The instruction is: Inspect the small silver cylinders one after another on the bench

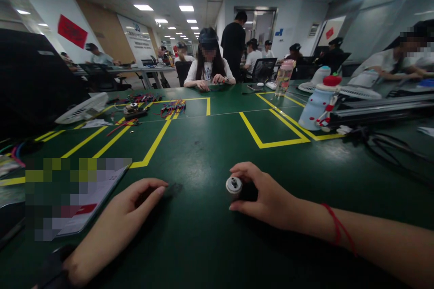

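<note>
My right hand curves around a small cylindrical metal motor, thumb on the near side and fingers on the far side. The motor is upright, its short shaft pointing up toward me. Some of its side is hidden by shadow and fingers. To the left, my left hand rests at the green table, empty, fingers loosely bent and the thumb near the index fingertip. A tablet-like flat panel, partly blurred out, lies beside my left hand.
Yellow tape marks areas on the table. Bundles of coloured wires and a white fan lie left. At right stand a light-blue bottle, a clear bottle and black cables. A person sits opposite.
</note>
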Demonstrator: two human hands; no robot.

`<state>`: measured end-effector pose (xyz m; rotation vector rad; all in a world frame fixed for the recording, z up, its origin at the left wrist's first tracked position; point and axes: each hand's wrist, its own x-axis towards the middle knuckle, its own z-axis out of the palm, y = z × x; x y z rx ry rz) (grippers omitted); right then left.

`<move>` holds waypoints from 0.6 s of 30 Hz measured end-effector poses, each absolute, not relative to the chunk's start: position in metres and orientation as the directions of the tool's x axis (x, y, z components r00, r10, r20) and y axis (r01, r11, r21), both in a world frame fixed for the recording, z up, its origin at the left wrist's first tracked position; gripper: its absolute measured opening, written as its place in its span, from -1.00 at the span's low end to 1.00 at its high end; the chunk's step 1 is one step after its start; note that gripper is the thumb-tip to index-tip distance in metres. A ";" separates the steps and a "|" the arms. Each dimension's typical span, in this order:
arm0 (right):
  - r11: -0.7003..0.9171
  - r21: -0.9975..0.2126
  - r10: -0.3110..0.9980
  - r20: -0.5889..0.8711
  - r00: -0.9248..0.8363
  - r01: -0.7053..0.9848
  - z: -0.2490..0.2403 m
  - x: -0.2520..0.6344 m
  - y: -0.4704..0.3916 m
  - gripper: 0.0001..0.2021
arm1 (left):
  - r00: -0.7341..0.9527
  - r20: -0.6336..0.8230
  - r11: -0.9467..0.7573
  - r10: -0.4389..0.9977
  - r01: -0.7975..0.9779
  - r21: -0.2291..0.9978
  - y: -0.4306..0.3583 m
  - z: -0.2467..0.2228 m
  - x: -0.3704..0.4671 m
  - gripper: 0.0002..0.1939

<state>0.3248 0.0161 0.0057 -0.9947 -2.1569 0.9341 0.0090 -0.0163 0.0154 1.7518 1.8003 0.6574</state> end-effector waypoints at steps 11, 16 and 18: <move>0.400 -0.832 0.835 0.158 -0.527 0.384 0.003 0.324 0.017 -0.59 | 0.419 0.227 -0.440 0.879 0.530 0.725 0.006 0.046 0.125 -0.81; 0.414 -0.811 0.833 0.155 -0.532 0.413 0.004 0.323 0.019 -0.61 | 0.385 0.223 -0.417 0.896 0.552 0.722 0.011 0.047 0.126 -0.84; 0.427 -0.794 0.834 0.161 -0.528 0.434 0.005 0.324 0.022 -0.61 | 0.342 0.243 -0.403 0.908 0.555 0.728 0.012 0.048 0.126 -0.83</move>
